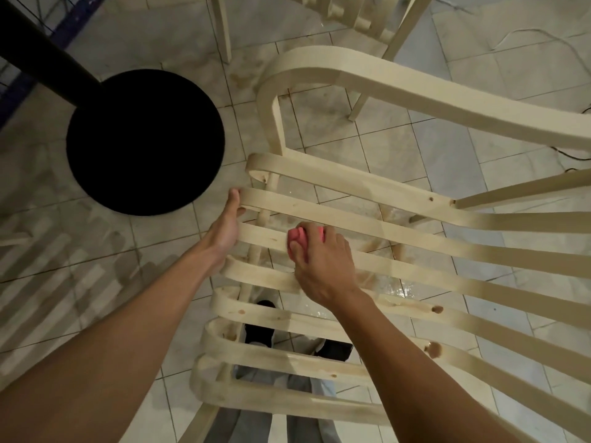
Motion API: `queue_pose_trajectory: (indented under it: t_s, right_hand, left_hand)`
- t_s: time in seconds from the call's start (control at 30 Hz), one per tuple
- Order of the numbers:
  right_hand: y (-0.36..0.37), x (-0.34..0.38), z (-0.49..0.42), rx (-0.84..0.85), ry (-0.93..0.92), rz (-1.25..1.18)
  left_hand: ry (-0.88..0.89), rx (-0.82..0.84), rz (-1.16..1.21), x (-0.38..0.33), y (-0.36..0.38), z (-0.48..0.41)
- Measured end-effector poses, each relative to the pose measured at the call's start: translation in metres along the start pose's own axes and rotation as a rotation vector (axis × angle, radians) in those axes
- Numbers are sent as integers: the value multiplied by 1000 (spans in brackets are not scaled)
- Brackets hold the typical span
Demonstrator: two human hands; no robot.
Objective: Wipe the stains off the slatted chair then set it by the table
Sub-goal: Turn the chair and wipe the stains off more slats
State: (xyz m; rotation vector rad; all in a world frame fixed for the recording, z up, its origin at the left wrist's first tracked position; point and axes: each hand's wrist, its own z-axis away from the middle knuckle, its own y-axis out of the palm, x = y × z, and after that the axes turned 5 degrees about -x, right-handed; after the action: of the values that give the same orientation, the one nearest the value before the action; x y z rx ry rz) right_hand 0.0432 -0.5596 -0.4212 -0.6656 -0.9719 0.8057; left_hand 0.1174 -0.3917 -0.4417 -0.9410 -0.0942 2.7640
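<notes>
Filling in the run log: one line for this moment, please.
phase: wiping | right hand: presses pink cloth on slatted chair | left hand: holds slat end

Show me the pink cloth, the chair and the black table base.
pink cloth point(295, 238), head view, bunched part beside fingers.
slatted chair point(351, 183), head view, one slat.
black table base point(145, 142), head view, disc's middle.

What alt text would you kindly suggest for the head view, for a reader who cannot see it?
The right hand presses a pink cloth onto a slat of the pale wooden chair, while the left hand holds the slat ends. A black round table base stands on the tiled floor at left.
</notes>
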Motion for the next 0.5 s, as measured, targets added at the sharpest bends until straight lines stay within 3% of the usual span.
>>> queue_pose_trajectory:
  t_s: [0.27,0.5]
  right_hand:
    - [37,77,-19,4,-89,19]
    - [25,43,-4,-100,-59,-104]
  left_hand:
    - [40,116,160,-2,-11,-1]
    - [13,59,53,1,-10,3]
